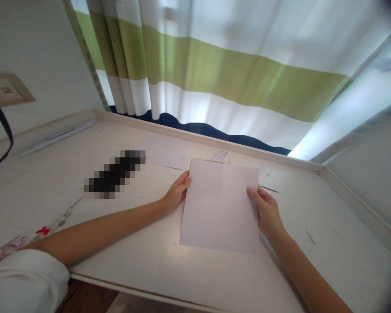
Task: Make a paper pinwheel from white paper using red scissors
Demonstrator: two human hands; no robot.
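Between my hands a blank white sheet of paper (220,208) is held up above the white desk (143,256), its face toward me. My left hand (177,191) grips its left edge near the upper corner, thumb toward the front. On the opposite edge, my right hand (265,204) pinches the paper with the thumb on its face and the fingers behind. A thin yellowish edge shows at the paper's top and beside my right fingers; what it belongs to is hidden.
Another white sheet (164,152) lies toward the back, beside a blurred-out black object (114,176) with a beaded strap (63,217). Thin strips (220,155) lie behind the held paper. Papers (61,135) rest along the left rim. A striped curtain (215,65) hangs behind the desk.
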